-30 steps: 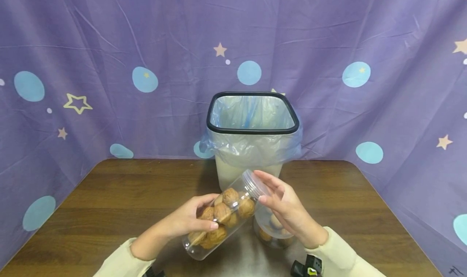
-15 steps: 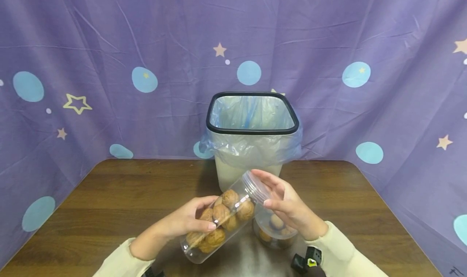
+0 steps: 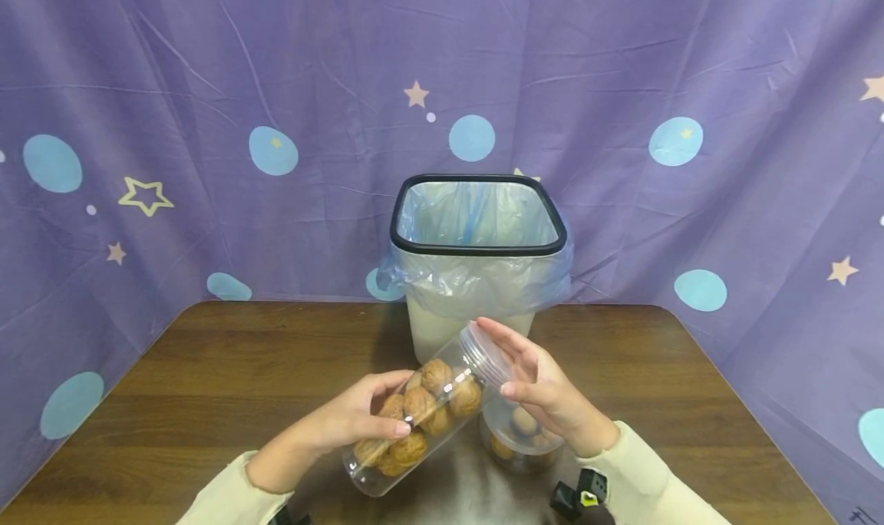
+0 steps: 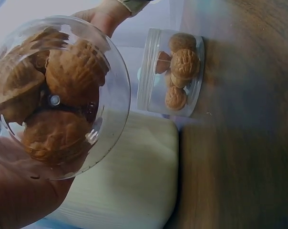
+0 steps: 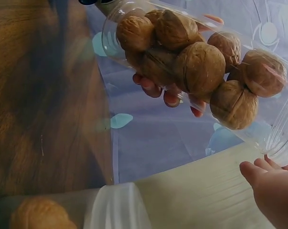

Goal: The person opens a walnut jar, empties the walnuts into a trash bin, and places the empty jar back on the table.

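A clear plastic jar [image 3: 452, 356] of walnuts [image 3: 420, 404] is held tilted above the table, its lidded end up and to the right. My left hand [image 3: 355, 411] grips its body, thumb across the near side. My right hand [image 3: 545, 391] holds the clear ridged lid [image 3: 486, 356] between fingers and thumb. In the right wrist view, those fingertips [image 5: 251, 172] lie at the lid's edge. The jar's round base [image 4: 116, 121] faces the left wrist camera. Behind the right hand, a second lidded walnut jar [image 3: 514, 448] stands upright on the table, partly hidden.
Behind the jars stands a white bin [image 3: 442, 325] with a black rim [image 3: 479, 250] and a bluish plastic liner [image 3: 483, 279]. The brown wooden table [image 3: 276, 356] ends at a purple patterned curtain [image 3: 331, 126].
My right hand has turned slightly around the lid, its thumb moving right and down and its fingertips a little left. The held jar's base dips slightly. The bin and second jar have not moved.
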### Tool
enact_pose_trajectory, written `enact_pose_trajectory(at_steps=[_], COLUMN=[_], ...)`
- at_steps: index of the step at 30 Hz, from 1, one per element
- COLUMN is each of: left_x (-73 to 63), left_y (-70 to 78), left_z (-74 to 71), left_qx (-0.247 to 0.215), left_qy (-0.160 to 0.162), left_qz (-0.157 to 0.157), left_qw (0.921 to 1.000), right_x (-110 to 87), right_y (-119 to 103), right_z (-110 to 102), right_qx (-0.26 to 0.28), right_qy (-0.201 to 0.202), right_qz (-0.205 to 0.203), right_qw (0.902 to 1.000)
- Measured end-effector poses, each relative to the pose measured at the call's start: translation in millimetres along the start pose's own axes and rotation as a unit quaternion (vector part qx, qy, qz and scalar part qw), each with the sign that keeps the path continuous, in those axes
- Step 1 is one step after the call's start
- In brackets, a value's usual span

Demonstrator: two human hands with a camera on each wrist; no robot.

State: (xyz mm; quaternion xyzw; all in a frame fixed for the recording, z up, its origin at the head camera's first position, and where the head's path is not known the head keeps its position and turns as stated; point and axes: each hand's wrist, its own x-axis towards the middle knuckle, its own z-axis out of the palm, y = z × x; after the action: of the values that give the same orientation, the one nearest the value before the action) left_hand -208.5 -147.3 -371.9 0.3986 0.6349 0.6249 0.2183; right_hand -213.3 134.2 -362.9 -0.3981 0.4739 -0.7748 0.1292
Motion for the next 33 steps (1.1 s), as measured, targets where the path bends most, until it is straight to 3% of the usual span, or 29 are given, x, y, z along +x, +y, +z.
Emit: enact_pose_trajectory(at_steps=[5, 9, 14, 17, 24, 33], left_x=[-0.5, -0.8, -0.8, -0.5, -0.9, 0.3], left_y=[0.3, -0.2, -1.5, -2.6, -4.7, -4.3], left_z=[0.6, 1.1, 1.7, 1.7, 2.0, 4.4], left_qx=[0.022, 0.046, 0.073, 0.094, 0.121, 0.169], left_qy=[0.028, 0.045, 0.069, 0.084, 0.097, 0.114], left_qz=[-0.005, -0.006, -0.010, -0.015, -0.018, -0.026], left_qw=[0.9993, 0.9979, 0.9949, 0.9919, 0.9877, 0.9787], right_x=[-1.7, -3.7, -2.5, -0.6, -1.5, -1.9], right_y=[1, -3, -9, -9, -6, -4], right_z=[-1, 6, 20, 27, 37, 39], right_qx=[-0.026, -0.074, -0.129, -0.129, -0.099, -0.083], right_qy=[0.016, 0.085, 0.212, 0.252, 0.282, 0.293], right_qz=[-0.020, -0.016, 0.053, 0.086, 0.113, 0.116], right_qw=[0.9993, 0.9935, 0.9673, 0.9554, 0.9476, 0.9455])
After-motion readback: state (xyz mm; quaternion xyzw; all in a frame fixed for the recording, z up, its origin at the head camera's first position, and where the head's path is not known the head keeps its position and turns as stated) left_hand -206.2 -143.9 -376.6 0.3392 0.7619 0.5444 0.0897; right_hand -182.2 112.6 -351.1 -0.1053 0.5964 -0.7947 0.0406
